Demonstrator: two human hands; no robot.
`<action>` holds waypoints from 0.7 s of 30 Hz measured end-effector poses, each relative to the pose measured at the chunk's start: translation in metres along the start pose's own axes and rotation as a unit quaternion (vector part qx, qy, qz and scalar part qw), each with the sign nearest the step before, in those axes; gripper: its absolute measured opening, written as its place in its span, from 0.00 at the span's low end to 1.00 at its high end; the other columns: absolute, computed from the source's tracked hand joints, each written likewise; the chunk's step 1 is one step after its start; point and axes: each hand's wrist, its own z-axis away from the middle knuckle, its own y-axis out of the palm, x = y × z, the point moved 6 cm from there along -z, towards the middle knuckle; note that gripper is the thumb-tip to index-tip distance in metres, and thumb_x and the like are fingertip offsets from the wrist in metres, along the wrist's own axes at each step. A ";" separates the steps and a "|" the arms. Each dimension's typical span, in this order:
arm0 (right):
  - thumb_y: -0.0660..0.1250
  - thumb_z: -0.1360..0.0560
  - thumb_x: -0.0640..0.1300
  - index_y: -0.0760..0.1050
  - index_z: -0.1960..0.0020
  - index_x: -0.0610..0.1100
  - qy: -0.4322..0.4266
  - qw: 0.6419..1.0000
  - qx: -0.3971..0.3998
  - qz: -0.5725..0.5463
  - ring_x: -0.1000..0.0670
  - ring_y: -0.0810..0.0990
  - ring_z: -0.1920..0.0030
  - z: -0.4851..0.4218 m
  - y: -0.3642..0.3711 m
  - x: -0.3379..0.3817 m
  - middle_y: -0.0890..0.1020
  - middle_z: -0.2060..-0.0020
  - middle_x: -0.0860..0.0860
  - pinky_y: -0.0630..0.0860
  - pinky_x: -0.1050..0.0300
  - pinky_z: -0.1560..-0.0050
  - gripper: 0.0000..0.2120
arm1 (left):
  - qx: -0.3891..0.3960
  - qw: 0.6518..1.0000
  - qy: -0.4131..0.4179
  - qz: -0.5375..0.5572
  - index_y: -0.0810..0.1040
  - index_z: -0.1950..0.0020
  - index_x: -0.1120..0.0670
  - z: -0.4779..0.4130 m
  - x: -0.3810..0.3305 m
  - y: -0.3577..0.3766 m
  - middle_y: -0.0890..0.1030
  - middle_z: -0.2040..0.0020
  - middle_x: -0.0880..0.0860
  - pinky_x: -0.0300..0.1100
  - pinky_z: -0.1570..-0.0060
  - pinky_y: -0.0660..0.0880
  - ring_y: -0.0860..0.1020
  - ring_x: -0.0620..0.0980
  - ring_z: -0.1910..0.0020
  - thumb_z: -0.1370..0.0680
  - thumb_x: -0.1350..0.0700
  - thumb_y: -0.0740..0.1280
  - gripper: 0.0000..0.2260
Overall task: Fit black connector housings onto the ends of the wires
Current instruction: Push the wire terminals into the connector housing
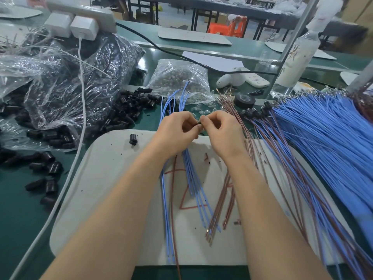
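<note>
At the left of the frame, a crumpled clear plastic bag of black connector housings [66,83] is seen lying on the green desk [18,215], with loose black housings [46,174] scattered below and beside it. A white cable [80,118] is run down across the desk, just left of a white rounded board [113,188]. One single black housing [132,139] is seen upright on the board's upper left part.

At mid-frame, the left hand [177,132] is held above the board's far edge, fingers curled, with a small black connector housing [199,124] pinched at the tips. A thin bunch of blue wires [193,182] passes beneath this hand. The right hand [222,131] is met against it, its curled fingers pinching the same housing; whether a wire end is also held cannot be told. Brown wires [226,199] lie under the right forearm.

At the right, a large bundle of blue wires [327,138] is spread over the desk.
</note>
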 end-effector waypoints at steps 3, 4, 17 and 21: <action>0.63 0.21 0.45 0.74 0.63 0.43 0.127 0.977 0.069 -0.154 0.53 0.69 0.69 -0.001 0.007 -0.015 0.73 0.71 0.51 0.69 0.59 0.64 0.13 | 0.027 0.998 0.003 0.056 0.79 0.54 0.58 0.002 -0.003 0.001 0.82 0.64 0.49 0.33 0.61 0.70 0.75 0.40 0.66 0.23 0.55 0.67 0.06; 0.62 0.20 0.44 0.73 0.65 0.42 0.169 0.953 0.090 -0.234 0.53 0.67 0.71 0.000 0.011 -0.017 0.72 0.71 0.50 0.67 0.60 0.67 0.15 | 0.041 0.995 0.000 0.088 0.79 0.53 0.59 0.003 -0.004 0.001 0.82 0.64 0.50 0.34 0.60 0.71 0.76 0.41 0.65 0.23 0.56 0.67 0.07; 0.62 0.20 0.46 0.72 0.59 0.45 0.037 0.999 0.010 -0.018 0.59 0.71 0.67 -0.001 0.002 -0.001 0.74 0.68 0.56 0.68 0.71 0.65 0.10 | -0.006 0.999 0.002 0.035 0.79 0.56 0.56 0.002 -0.003 -0.002 0.82 0.65 0.48 0.26 0.65 0.67 0.75 0.38 0.68 0.24 0.55 0.68 0.06; 0.59 0.19 0.44 0.68 0.68 0.43 0.193 0.942 0.080 -0.264 0.53 0.62 0.72 0.000 0.013 -0.017 0.67 0.73 0.50 0.62 0.58 0.67 0.19 | 0.021 0.997 0.007 0.074 0.80 0.55 0.56 0.003 -0.006 -0.002 0.83 0.64 0.48 0.34 0.58 0.71 0.77 0.41 0.63 0.24 0.54 0.68 0.06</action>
